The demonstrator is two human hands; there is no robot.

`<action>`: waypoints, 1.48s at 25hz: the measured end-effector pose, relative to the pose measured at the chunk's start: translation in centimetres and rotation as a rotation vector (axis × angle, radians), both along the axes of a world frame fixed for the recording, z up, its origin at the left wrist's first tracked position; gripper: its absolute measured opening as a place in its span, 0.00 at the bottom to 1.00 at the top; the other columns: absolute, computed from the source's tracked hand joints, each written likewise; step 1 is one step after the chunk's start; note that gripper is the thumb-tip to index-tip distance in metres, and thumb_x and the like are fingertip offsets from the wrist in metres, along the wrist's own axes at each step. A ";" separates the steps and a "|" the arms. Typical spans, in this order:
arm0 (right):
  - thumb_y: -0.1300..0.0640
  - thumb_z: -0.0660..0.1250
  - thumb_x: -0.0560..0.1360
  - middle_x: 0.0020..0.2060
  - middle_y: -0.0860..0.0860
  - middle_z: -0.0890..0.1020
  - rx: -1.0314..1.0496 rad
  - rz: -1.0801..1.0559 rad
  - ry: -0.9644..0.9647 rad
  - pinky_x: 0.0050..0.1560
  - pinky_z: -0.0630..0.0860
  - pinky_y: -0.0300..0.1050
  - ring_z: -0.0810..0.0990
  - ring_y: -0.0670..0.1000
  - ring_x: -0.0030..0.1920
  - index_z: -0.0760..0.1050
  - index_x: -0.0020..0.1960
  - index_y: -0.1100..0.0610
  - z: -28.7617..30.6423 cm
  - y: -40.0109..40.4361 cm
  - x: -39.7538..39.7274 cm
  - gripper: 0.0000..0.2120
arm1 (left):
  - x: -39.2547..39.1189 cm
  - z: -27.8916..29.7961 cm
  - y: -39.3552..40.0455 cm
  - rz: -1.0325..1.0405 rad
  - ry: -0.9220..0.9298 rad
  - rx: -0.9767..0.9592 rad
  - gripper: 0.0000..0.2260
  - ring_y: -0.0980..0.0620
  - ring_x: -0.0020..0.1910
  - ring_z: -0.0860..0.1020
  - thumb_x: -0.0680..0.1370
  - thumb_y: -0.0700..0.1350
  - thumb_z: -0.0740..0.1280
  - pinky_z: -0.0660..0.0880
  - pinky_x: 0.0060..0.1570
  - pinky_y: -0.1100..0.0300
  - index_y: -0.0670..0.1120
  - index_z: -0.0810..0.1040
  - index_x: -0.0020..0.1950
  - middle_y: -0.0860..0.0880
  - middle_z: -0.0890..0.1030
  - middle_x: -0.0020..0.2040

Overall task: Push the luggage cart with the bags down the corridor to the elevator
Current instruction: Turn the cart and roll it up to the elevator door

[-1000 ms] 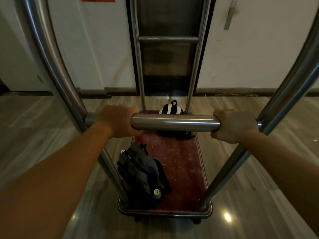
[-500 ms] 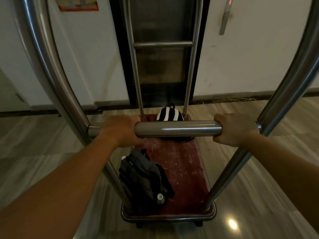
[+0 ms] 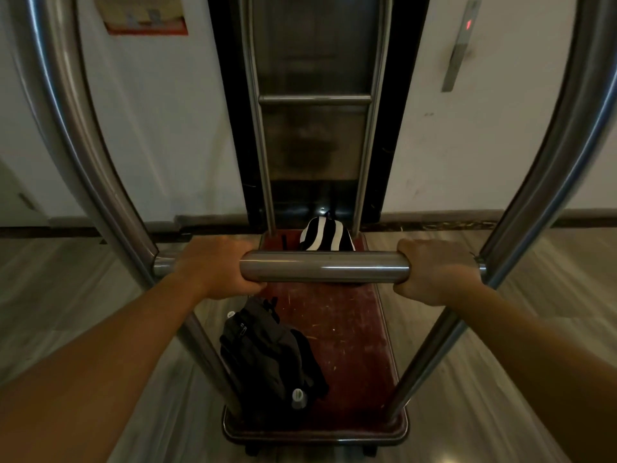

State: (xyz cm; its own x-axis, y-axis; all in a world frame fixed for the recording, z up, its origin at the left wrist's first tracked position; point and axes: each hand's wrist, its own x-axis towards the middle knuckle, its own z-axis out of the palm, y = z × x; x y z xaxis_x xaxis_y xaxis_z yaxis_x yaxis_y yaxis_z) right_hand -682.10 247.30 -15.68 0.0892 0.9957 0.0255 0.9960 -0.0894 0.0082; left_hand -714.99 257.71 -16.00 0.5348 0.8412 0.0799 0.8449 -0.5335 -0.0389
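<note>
The luggage cart has a steel push bar (image 3: 325, 266) and a red carpeted deck (image 3: 347, 332) between curved steel uprights. My left hand (image 3: 213, 267) grips the bar's left end. My right hand (image 3: 434, 270) grips its right end. A dark grey backpack (image 3: 267, 355) lies on the near left of the deck. A black-and-white striped bag (image 3: 325, 237) sits at the far end, partly hidden by the bar. The cart's far end stands close to the closed elevator door (image 3: 315, 95), straight ahead.
A call panel (image 3: 460, 45) with a red light hangs on the white wall to the right of the elevator. A red-framed notice (image 3: 143, 15) is on the wall at the left. Polished stone floor (image 3: 521, 329) lies on both sides of the cart.
The elevator door and wall have drawn nearer and shifted down in view, with the striped bag now against the door's threshold. Both hands keep the same grip on the bar.
</note>
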 end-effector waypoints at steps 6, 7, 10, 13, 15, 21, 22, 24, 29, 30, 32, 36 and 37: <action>0.35 0.66 0.64 0.39 0.44 0.77 0.015 0.011 -0.004 0.41 0.74 0.46 0.77 0.49 0.39 0.70 0.48 0.43 -0.2 9.3 4.2 0.18 | 3.8 -0.4 9.4 -0.009 -0.009 -0.011 0.22 0.56 0.37 0.76 0.66 0.70 0.66 0.67 0.37 0.58 0.58 0.75 0.52 0.56 0.80 0.42; 0.35 0.66 0.64 0.40 0.45 0.78 0.029 0.015 -0.007 0.41 0.75 0.47 0.78 0.50 0.40 0.71 0.50 0.44 -0.3 10.8 4.8 0.19 | 4.3 -0.4 10.9 -0.016 -0.016 0.000 0.22 0.55 0.38 0.76 0.65 0.70 0.66 0.67 0.38 0.58 0.58 0.75 0.52 0.56 0.81 0.42; 0.38 0.67 0.63 0.42 0.46 0.80 0.066 0.015 -0.016 0.42 0.74 0.47 0.78 0.51 0.41 0.73 0.50 0.45 -0.7 15.2 6.2 0.19 | 5.4 -0.8 15.3 -0.032 -0.036 0.014 0.21 0.55 0.38 0.77 0.65 0.69 0.68 0.68 0.38 0.57 0.58 0.76 0.51 0.56 0.81 0.42; 0.40 0.68 0.64 0.40 0.45 0.80 0.087 -0.033 0.016 0.43 0.75 0.47 0.78 0.50 0.40 0.73 0.49 0.45 -1.2 19.9 6.9 0.17 | 6.3 -1.0 20.3 -0.045 -0.036 0.031 0.21 0.54 0.37 0.77 0.65 0.69 0.68 0.67 0.37 0.57 0.58 0.76 0.51 0.55 0.81 0.42; 0.41 0.68 0.64 0.39 0.45 0.79 0.100 -0.061 0.025 0.43 0.76 0.48 0.78 0.50 0.39 0.72 0.48 0.45 -1.2 22.6 7.2 0.16 | 6.8 -1.1 23.1 -0.055 -0.047 0.036 0.22 0.54 0.37 0.77 0.65 0.69 0.68 0.67 0.36 0.57 0.57 0.75 0.51 0.55 0.81 0.42; 0.43 0.70 0.62 0.38 0.44 0.78 0.086 -0.083 0.031 0.40 0.73 0.46 0.77 0.50 0.39 0.70 0.45 0.43 -1.0 31.0 8.1 0.15 | 7.8 -1.1 32.2 -0.074 -0.064 0.007 0.20 0.55 0.37 0.76 0.65 0.71 0.66 0.69 0.38 0.57 0.60 0.69 0.46 0.56 0.79 0.41; 0.43 0.70 0.62 0.37 0.44 0.77 0.090 -0.078 0.025 0.39 0.72 0.46 0.77 0.49 0.39 0.70 0.45 0.43 -0.8 32.1 8.2 0.15 | 7.9 -1.0 33.2 -0.081 -0.066 0.004 0.20 0.55 0.37 0.76 0.65 0.71 0.66 0.69 0.38 0.57 0.60 0.69 0.46 0.56 0.78 0.41; 0.43 0.70 0.62 0.36 0.43 0.77 0.102 -0.076 0.008 0.39 0.71 0.45 0.77 0.49 0.38 0.70 0.44 0.44 -0.9 33.9 8.6 0.14 | 8.3 -1.1 35.1 -0.085 -0.071 0.009 0.19 0.55 0.37 0.76 0.65 0.70 0.67 0.67 0.38 0.57 0.59 0.69 0.45 0.56 0.78 0.40; 0.43 0.69 0.63 0.36 0.42 0.77 0.093 -0.065 0.026 0.39 0.74 0.45 0.76 0.46 0.36 0.70 0.45 0.43 -0.7 37.5 9.4 0.14 | 9.3 -0.9 38.7 -0.080 -0.061 0.008 0.19 0.54 0.38 0.77 0.66 0.69 0.67 0.68 0.39 0.57 0.59 0.69 0.46 0.55 0.79 0.42; 0.42 0.69 0.63 0.36 0.42 0.77 0.080 -0.060 0.027 0.40 0.75 0.45 0.77 0.46 0.37 0.70 0.46 0.43 -0.6 38.0 9.5 0.14 | 9.4 -0.9 39.3 -0.077 -0.050 0.005 0.19 0.55 0.38 0.77 0.65 0.69 0.67 0.70 0.39 0.57 0.58 0.70 0.46 0.55 0.79 0.42; 0.42 0.69 0.64 0.36 0.42 0.77 0.071 -0.056 0.037 0.40 0.75 0.45 0.76 0.46 0.37 0.71 0.47 0.43 -0.4 39.0 9.8 0.14 | 9.8 -0.9 40.4 -0.073 -0.047 -0.001 0.20 0.55 0.38 0.78 0.65 0.69 0.66 0.71 0.39 0.57 0.58 0.72 0.48 0.56 0.80 0.42; 0.41 0.68 0.64 0.36 0.42 0.77 0.061 -0.045 0.045 0.39 0.75 0.45 0.76 0.45 0.36 0.72 0.48 0.44 -0.6 39.8 10.2 0.15 | 9.7 -1.2 41.4 -0.075 -0.047 0.002 0.20 0.56 0.38 0.77 0.65 0.70 0.66 0.70 0.40 0.57 0.59 0.72 0.48 0.57 0.79 0.41; 0.41 0.68 0.64 0.37 0.42 0.77 0.057 -0.033 0.052 0.41 0.76 0.46 0.77 0.45 0.37 0.72 0.48 0.44 -0.8 39.9 10.3 0.15 | 9.7 -1.2 41.5 -0.084 -0.041 0.001 0.20 0.57 0.38 0.77 0.65 0.70 0.66 0.70 0.40 0.57 0.59 0.71 0.48 0.57 0.79 0.42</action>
